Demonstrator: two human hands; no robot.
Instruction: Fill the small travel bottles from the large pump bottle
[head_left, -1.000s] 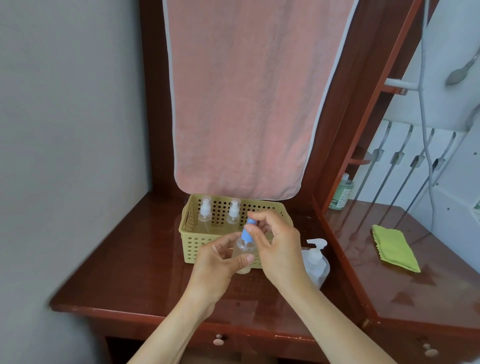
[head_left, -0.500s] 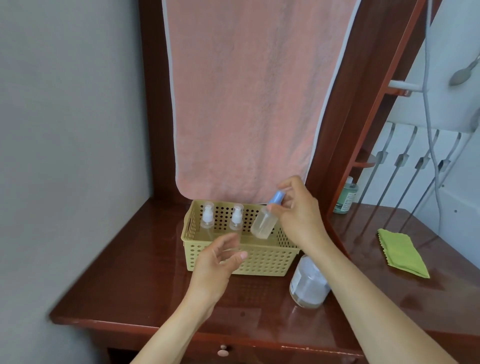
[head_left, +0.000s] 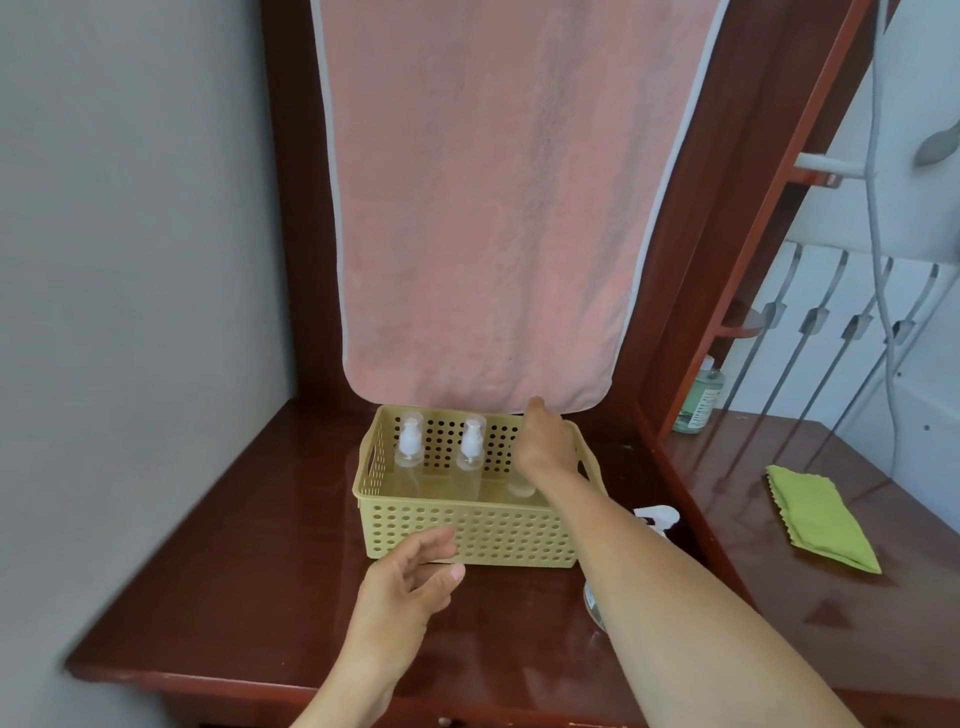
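Note:
A yellow perforated basket (head_left: 467, 535) stands on the dark wooden table (head_left: 249, 545). Two clear small travel bottles with white pump caps (head_left: 408, 457) (head_left: 471, 457) stand upright at its back. My right hand (head_left: 543, 441) reaches down into the basket's right side, closed around a third small bottle; only that bottle's clear base (head_left: 521, 488) shows below the hand. My left hand (head_left: 405, 577) hovers open in front of the basket, holding nothing. The large pump bottle (head_left: 655, 517) stands right of the basket, mostly hidden behind my right forearm.
A pink towel (head_left: 478, 208) hangs right behind the basket. A wooden upright (head_left: 675, 312) divides off the right side, where a folded green cloth (head_left: 821, 519) and a green bottle (head_left: 701, 397) sit. A grey wall closes the left.
My right hand carried the blue-capped small bottle away from my left hand and down into the basket's right side. My left hand let go and now hangs open in front of the basket.

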